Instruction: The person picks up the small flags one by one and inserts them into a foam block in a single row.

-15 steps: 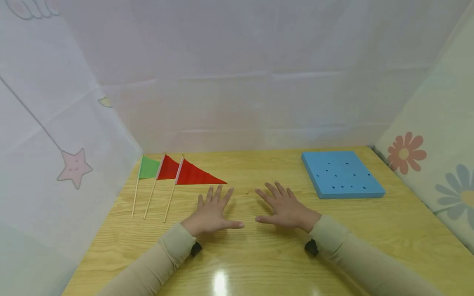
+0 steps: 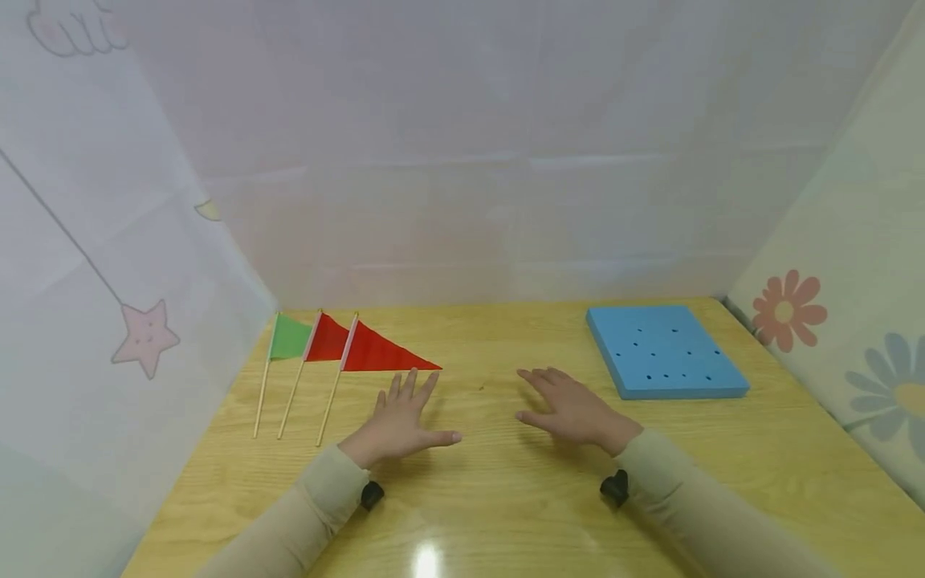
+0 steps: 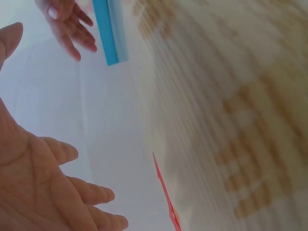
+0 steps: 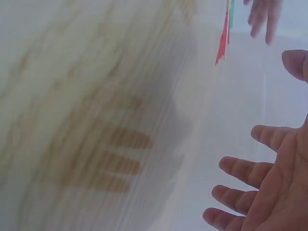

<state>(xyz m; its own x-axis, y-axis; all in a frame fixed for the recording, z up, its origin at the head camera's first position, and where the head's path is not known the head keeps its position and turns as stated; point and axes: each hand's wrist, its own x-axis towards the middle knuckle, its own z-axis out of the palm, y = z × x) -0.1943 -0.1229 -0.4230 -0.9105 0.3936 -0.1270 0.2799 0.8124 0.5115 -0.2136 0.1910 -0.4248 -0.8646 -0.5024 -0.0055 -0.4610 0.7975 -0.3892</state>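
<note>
Your left grip [image 2: 397, 428] and right grip [image 2: 578, 409] just eased apart, spread, empty; flags [image 2: 329, 339] near surface [image 2: 491, 506] left edge untouched.

No text, label, brand, number or sign can be read here, neither in the head view nor in the two wrist views.
</note>
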